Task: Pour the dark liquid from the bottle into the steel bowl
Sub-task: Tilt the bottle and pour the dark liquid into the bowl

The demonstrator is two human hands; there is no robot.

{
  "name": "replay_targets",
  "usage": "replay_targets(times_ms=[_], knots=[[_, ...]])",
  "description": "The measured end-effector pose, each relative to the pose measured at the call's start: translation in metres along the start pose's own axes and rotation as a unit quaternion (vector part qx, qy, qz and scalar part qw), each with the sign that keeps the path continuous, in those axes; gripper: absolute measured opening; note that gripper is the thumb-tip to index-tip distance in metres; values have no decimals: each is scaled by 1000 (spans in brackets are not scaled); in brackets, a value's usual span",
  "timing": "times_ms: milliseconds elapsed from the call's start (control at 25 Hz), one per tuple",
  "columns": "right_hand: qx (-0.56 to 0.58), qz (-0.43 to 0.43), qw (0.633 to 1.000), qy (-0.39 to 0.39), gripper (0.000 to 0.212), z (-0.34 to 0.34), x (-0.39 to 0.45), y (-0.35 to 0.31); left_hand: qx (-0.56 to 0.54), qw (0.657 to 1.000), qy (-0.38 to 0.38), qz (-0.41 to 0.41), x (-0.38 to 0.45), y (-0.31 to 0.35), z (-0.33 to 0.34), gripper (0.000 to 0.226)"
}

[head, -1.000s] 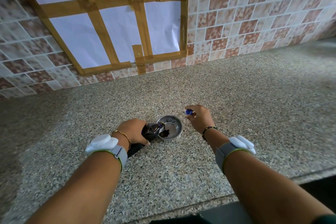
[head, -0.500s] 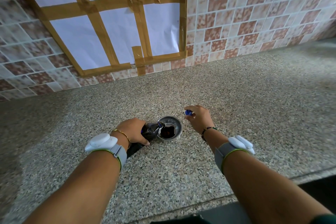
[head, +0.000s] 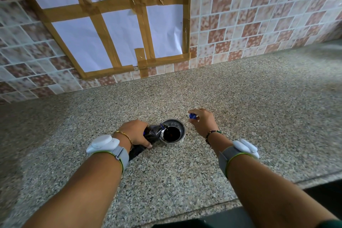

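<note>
A small steel bowl (head: 181, 127) stands on the granite counter (head: 240, 116), with a pool of dark liquid (head: 171, 133) filling most of its bottom. My left hand (head: 134, 131) grips a plastic bottle of dark liquid (head: 152, 133), tipped to the right so its neck reaches over the bowl's left rim. Liquid runs from the neck into the bowl. My right hand (head: 202, 121) hovers just right of the bowl and pinches a blue bottle cap (head: 192, 116) at the fingertips.
A tiled wall (head: 259, 15) rises behind the counter, with white paper taped on it by brown tape (head: 120, 24). The counter's front edge (head: 314, 177) runs close to my forearms. Both wrists carry white bands.
The dark pool in the bowl has grown from a small patch to most of the bottom. The bottle has stayed tipped over the rim. My right hand has hardly moved.
</note>
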State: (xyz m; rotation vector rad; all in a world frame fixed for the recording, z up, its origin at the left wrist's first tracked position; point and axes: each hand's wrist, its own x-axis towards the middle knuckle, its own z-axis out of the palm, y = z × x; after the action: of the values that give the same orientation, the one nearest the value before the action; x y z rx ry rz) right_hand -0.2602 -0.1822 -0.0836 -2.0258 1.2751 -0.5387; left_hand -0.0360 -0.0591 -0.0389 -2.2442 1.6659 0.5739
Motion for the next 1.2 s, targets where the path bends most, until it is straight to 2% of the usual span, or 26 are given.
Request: replay_targets(times_ms=[1200], knots=[[-21,-1,1000,-1,32,-9,-2,-3,23,999,-31,-7,0,4,-12,70]])
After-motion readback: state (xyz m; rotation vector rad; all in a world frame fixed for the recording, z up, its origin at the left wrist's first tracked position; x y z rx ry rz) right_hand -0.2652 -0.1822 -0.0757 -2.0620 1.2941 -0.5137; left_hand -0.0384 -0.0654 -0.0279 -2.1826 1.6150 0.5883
